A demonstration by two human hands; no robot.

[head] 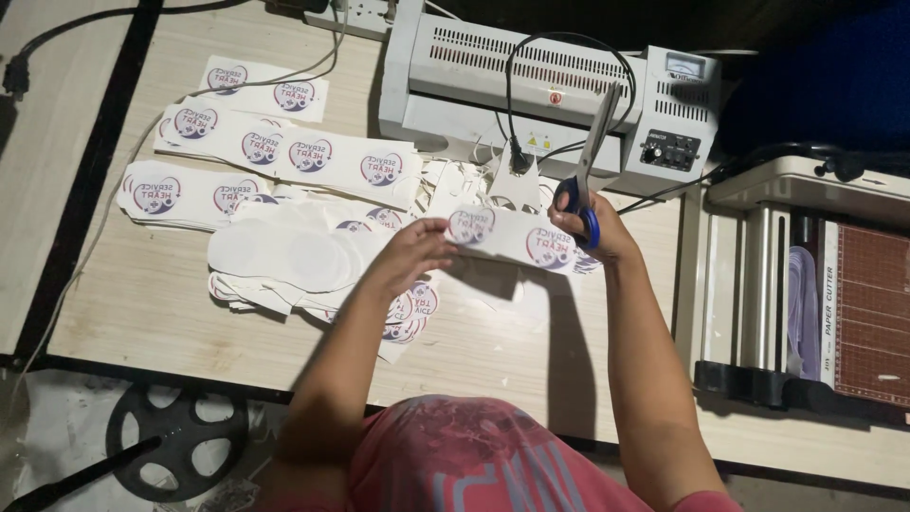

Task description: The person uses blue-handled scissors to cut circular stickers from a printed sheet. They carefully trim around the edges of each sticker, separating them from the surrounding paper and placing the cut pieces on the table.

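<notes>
On the wooden table (142, 294): one laminator (531, 85), three printed strips (284, 147). Left hand (417, 248) pinches a fourth strip (512, 237); right hand (592, 228) grips one scissors (590, 156).

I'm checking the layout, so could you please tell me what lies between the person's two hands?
In the head view, a white strip of round printed stickers spans from the left hand to the right hand, which holds blue-handled scissors.

A small print or craft workshop is shown. A grey laminating machine (531, 90) is set at the back of a pale wooden desk (142, 284), a paper cutter (858, 303) is placed beside it, and printed sticker strips (284, 147) are spread about.
</notes>
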